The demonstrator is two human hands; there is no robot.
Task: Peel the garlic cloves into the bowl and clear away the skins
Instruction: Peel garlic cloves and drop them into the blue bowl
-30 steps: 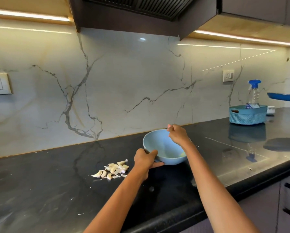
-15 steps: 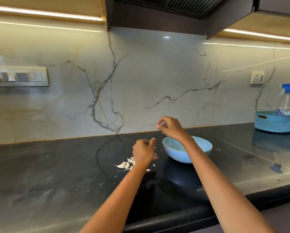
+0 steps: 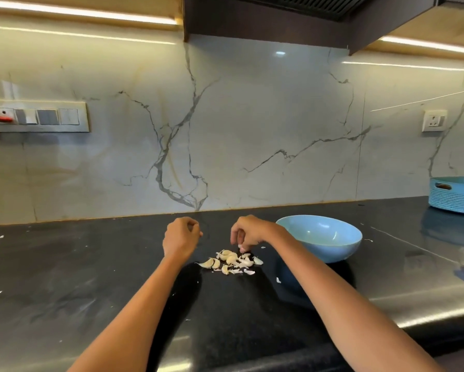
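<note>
A small pile of garlic cloves and loose skins (image 3: 230,260) lies on the black counter (image 3: 91,277). To its right stands the light blue bowl (image 3: 335,251); I cannot see anything inside it from here. My right hand (image 3: 248,232) hangs just above the pile's far edge, fingers pointing down and pinching a small white garlic piece (image 3: 240,246). My left hand (image 3: 181,237) hovers left of the pile with its fingers curled in, nothing visible in it.
A teal woven basket (image 3: 453,197) sits at the far right by the marble wall. Small white skin flecks (image 3: 278,280) are scattered on the counter around the bowl. The counter's front edge runs along the bottom.
My left hand has let go of the bowl and moved left of the pile. My right hand has come from the bowl down to the garlic. The camera has turned left.
</note>
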